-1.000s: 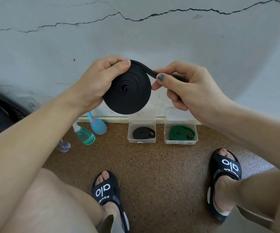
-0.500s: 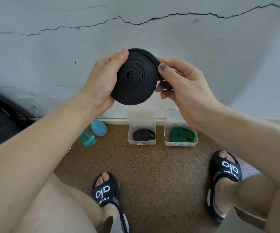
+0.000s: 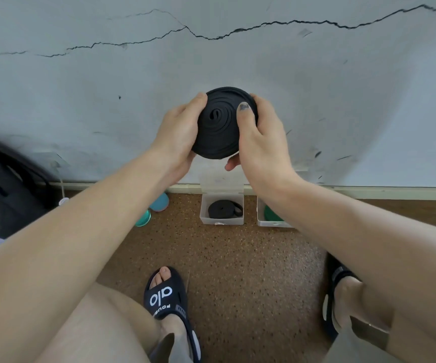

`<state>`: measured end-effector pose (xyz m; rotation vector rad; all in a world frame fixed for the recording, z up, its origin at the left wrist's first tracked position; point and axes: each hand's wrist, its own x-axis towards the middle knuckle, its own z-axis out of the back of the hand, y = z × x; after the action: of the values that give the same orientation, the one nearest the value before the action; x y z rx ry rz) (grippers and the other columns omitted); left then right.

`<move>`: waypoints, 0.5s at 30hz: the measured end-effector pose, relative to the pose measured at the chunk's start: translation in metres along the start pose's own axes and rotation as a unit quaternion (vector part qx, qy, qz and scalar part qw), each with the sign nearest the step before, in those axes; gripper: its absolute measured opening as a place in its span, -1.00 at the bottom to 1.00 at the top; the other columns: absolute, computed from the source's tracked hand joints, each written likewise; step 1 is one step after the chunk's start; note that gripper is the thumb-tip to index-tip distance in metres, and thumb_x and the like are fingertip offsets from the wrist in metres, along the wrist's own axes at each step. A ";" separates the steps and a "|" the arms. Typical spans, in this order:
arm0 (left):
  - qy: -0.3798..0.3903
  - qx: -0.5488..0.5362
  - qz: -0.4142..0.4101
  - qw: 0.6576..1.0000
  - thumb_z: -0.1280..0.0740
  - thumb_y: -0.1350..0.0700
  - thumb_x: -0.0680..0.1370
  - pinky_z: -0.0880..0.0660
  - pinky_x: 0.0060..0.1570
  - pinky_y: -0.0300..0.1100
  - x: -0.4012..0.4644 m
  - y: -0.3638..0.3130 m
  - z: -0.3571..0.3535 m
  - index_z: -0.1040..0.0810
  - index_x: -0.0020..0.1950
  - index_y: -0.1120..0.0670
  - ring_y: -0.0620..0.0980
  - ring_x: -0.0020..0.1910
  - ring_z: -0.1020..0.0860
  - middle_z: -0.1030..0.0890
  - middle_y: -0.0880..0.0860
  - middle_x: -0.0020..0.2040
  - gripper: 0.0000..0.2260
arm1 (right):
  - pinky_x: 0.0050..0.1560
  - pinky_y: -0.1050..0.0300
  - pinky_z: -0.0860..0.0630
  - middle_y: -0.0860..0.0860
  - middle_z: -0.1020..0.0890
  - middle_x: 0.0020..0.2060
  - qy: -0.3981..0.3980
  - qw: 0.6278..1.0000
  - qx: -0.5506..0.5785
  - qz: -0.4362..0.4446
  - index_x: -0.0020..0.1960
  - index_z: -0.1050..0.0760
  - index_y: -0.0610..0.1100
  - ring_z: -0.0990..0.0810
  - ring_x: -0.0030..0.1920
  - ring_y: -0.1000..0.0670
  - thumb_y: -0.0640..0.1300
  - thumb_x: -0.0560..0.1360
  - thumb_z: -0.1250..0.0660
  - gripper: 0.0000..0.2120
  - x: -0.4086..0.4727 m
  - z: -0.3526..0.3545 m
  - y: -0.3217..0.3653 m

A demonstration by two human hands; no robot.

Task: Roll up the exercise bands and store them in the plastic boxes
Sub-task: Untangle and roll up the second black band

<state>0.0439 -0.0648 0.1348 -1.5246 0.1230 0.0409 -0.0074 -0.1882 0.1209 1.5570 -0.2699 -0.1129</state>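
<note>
Black band [image 3: 218, 127] rolled tight, held midair; two open boxes [image 3: 221, 220] below.

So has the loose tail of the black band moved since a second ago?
Yes. The tail no longer stretches out to the right; it is wound flat onto the black roll, held by the left hand and right hand before the cracked wall.

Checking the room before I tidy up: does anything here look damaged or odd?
Yes: a long jagged crack runs across the wall above the rolled black band held in both hands. The right thumbnail looks darkly smudged.
</note>
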 end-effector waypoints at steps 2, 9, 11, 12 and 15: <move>0.034 0.058 0.007 0.998 -0.21 -0.03 0.69 -0.57 -0.02 -0.08 0.004 -0.004 0.011 -0.66 0.20 0.15 -0.01 -0.01 -0.68 -0.72 0.07 -0.01 -0.67 | -0.44 0.02 -0.58 -0.05 -0.64 0.01 0.030 0.999 -0.035 0.013 0.35 -0.48 -0.11 -0.62 -0.36 -0.12 -0.08 0.73 -0.09 -0.71 0.008 0.005 0.000; 0.157 0.202 -0.011 0.967 -0.15 -0.04 0.72 -0.61 -0.03 -0.16 0.004 -0.004 0.035 -0.65 0.08 0.06 -0.06 -0.04 -0.70 -0.74 0.01 -0.07 -0.68 | -0.48 0.11 -0.48 -0.17 -0.67 -0.04 0.227 0.968 -0.098 -0.029 0.30 -0.57 -0.14 -0.59 -0.31 -0.03 -0.17 0.72 -0.13 -0.71 0.018 0.015 0.004; 0.170 0.216 -0.033 0.961 -0.15 0.02 0.73 -0.56 -0.17 -0.25 0.005 -0.001 0.037 -0.64 0.00 0.07 -0.12 -0.17 -0.68 -0.72 -0.04 -0.19 -0.70 | -0.45 0.11 -0.52 -0.15 -0.67 0.01 0.243 0.963 -0.103 -0.047 0.35 -0.54 -0.12 -0.63 -0.27 -0.03 -0.16 0.71 -0.14 -0.71 0.016 0.013 0.002; 0.169 0.219 -0.037 0.960 -0.15 0.03 0.73 -0.54 -0.20 -0.28 0.005 0.001 0.036 -0.64 -0.02 0.07 -0.13 -0.21 -0.67 -0.71 -0.04 -0.23 -0.69 | -0.42 0.07 -0.56 -0.14 -0.66 0.05 0.239 0.964 -0.100 -0.057 0.40 -0.49 -0.12 -0.65 -0.22 -0.05 -0.15 0.71 -0.16 -0.70 0.015 0.012 0.002; 0.162 0.229 -0.032 0.959 -0.15 -0.01 0.73 -0.53 -0.19 -0.25 0.009 0.007 0.036 -0.63 -0.06 0.07 -0.12 -0.24 -0.65 -0.70 -0.05 -0.26 -0.67 | -0.17 -0.08 -0.70 -0.11 -0.63 0.09 0.211 0.969 -0.102 -0.075 0.41 -0.38 -0.08 -0.69 -0.06 -0.07 -0.12 0.69 -0.22 -0.70 0.017 0.012 0.000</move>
<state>0.0544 -0.0294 0.1284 -1.0591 0.3226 -0.2750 0.0061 -0.2036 0.1220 1.3555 0.1915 0.0720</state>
